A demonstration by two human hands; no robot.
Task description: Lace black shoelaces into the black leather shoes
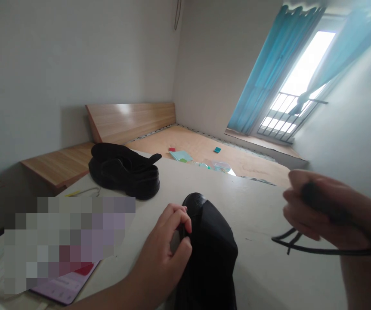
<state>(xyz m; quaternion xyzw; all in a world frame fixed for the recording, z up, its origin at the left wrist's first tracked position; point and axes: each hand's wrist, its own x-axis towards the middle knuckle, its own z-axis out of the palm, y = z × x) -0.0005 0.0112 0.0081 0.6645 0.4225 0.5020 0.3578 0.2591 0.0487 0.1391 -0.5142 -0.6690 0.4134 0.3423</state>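
A black shoe (211, 245) stands in front of me on the white table, its toe pointing away. My left hand (164, 247) is curled against the left side of this shoe, thumb and fingers pinching its edge. Raised above the table at the right, my right hand (317, 206) is closed in a fist and blurred by motion. A black cord (326, 249) loops below this fist and back towards the wrist. Something dark and smeared lies across the fist; its kind I cannot make out. A second black shoe (125, 170) with a loose strap sits at the far left of the table.
The white table (263, 211) carries a phone (64, 286) at the front left, partly covered by a pixelated patch. A thin cord with a yellow part (72, 193) lies near the second shoe. Beyond is a bed (198, 142) with a light-blue booklet (180, 155) and clear plastic (221, 167).
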